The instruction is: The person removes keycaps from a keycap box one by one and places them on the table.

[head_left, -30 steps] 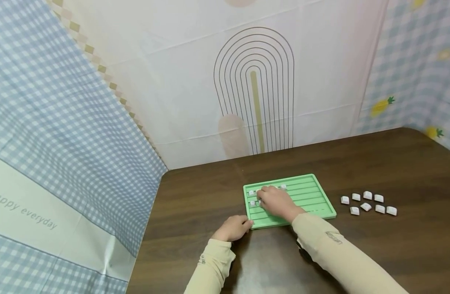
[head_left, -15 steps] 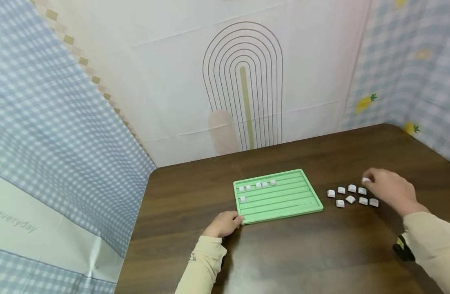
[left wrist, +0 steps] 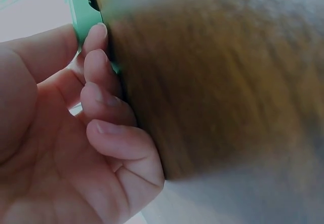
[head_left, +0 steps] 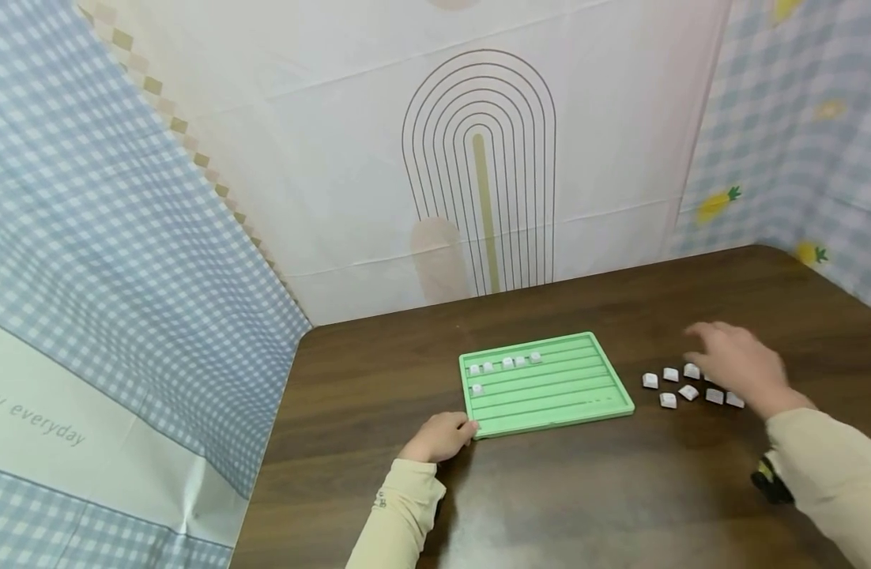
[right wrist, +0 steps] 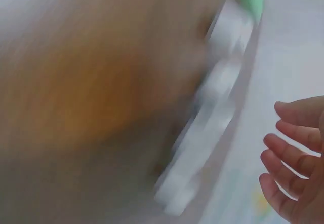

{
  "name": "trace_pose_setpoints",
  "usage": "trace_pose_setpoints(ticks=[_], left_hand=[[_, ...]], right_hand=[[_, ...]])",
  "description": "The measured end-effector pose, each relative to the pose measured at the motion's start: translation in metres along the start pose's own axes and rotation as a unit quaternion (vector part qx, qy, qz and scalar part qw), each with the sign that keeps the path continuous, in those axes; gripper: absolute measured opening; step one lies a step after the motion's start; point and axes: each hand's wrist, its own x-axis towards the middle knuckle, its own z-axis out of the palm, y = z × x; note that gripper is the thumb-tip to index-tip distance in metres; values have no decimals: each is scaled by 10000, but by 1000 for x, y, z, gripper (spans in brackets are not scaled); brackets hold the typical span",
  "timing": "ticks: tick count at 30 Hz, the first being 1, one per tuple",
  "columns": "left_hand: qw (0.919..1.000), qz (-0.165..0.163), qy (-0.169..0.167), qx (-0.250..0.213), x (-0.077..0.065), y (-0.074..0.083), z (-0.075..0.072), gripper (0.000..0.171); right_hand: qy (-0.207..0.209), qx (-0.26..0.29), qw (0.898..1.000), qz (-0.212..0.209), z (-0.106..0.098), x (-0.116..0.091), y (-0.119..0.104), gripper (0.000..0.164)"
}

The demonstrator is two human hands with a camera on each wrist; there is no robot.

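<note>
Resting on the surface (head_left: 585, 490), the green tray (head_left: 571, 387) is looking light, stiff; left hand (head_left: 439, 438) is gripping its near-left corner. Right hand (head_left: 740, 362), fingers apart, is hovering over loose white keycaps (head_left: 650, 381) right of the tray: probably light, slick, best pinched side-to-side.

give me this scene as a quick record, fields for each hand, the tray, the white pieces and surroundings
left hand: left hand holds the near left corner of the green tray
right hand: right hand raised by the loose white pieces, no piece visible in it
tray pieces: six white pieces, five in the far row, one in the next
loose: at least eight, right of the tray, some partly hidden
surface: dark wooden table
backdrop: patterned cloth
</note>
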Motion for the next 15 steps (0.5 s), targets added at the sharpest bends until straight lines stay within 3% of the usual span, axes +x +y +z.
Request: trace_pose_setpoints(ticks=[5, 9, 12, 15], left_hand=[[9999, -125, 5, -117, -1, -3, -1, 32], [9998, -171, 24, -131, -2, -4, 2, 32], [9999, -118, 62, -100, -1, -3, 4, 32], [9999, -79, 124, -40, 0, -1, 2, 32]], right_hand=[[232, 46, 9974, -681, 37, 32, -102, 21], [111, 285, 9908, -1315, 78, 45, -178, 21], [103, 271, 9873, -1560, 99, 50, -217, 25], [161, -23, 9875, -1570, 111, 54, -240, 20]])
